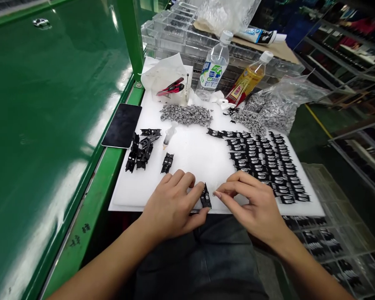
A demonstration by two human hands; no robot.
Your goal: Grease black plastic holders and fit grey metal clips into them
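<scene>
My left hand (174, 204) grips a small black plastic part (206, 196) between thumb and forefinger at the front edge of the white board (190, 154). Just right of it, my right hand (253, 204) pinches a tiny metal piece (214, 193) at its fingertips. Another black part lies alone (167, 163) beyond my left hand, with a loose pile of black parts (140, 152) to its left. Rows of black parts with metal pieces on them (265, 166) cover the board's right side. A heap of small metal pieces (187, 115) lies at the back.
A syringe-like tube (169, 135) lies mid-left on the board. A dark-screened tablet (122, 126) rests on the green ledge. Behind stand a clear bottle (213, 68), an amber drink bottle (248, 81), a container with red-handled tools (171, 87) and a plastic bag of metal pieces (278, 104).
</scene>
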